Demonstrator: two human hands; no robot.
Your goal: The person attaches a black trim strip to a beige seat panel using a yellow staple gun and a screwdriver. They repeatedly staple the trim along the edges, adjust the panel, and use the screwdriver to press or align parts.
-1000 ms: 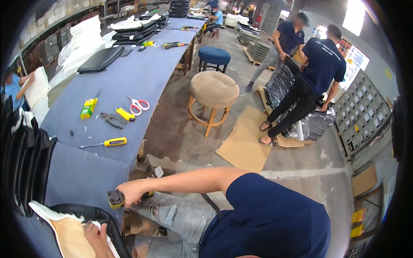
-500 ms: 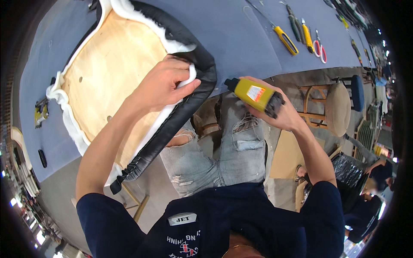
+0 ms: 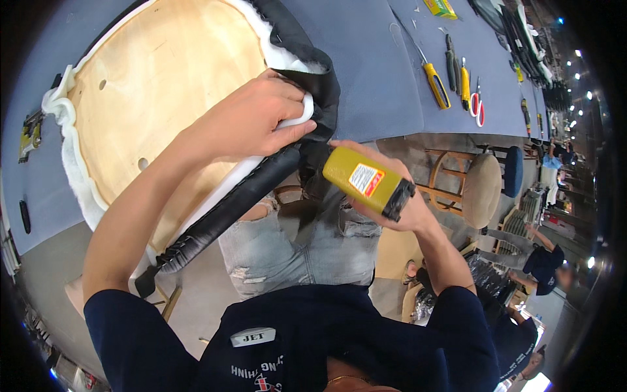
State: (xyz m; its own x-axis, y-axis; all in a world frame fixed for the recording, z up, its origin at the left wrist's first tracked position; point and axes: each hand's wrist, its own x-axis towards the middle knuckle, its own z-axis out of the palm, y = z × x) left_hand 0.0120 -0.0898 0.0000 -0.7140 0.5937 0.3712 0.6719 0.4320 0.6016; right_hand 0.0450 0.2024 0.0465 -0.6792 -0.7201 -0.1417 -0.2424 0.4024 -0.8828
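A seat panel (image 3: 176, 72) of pale wood lies on the table with its bare face up, ringed by white padding (image 3: 59, 111) and a black leather-like cover (image 3: 228, 202). My left hand (image 3: 264, 114) is closed on the panel's right edge, with a loop of white padding and folded black cover pinched between thumb and fingers. My right hand (image 3: 398, 196) is wrapped round a boxy yellow staple gun (image 3: 353, 173) with a black rear end. The gun's front is close beside the black cover, just right of my left hand; whether it touches is hidden.
On the blue-grey table (image 3: 372, 98) lie a yellow-handled screwdriver (image 3: 436, 85), pliers (image 3: 452, 62), a yellow cutter (image 3: 465, 85) and red-handled scissors (image 3: 478, 108). Another yellow-black tool (image 3: 31, 136) lies far left. A round-seated chair (image 3: 482, 189) stands at right; other people (image 3: 545, 268) are beyond.
The staple gun has moved left and down in the picture, closer to the seat panel's edge. My left hand keeps its hold on the padding and cover. The view has shifted.
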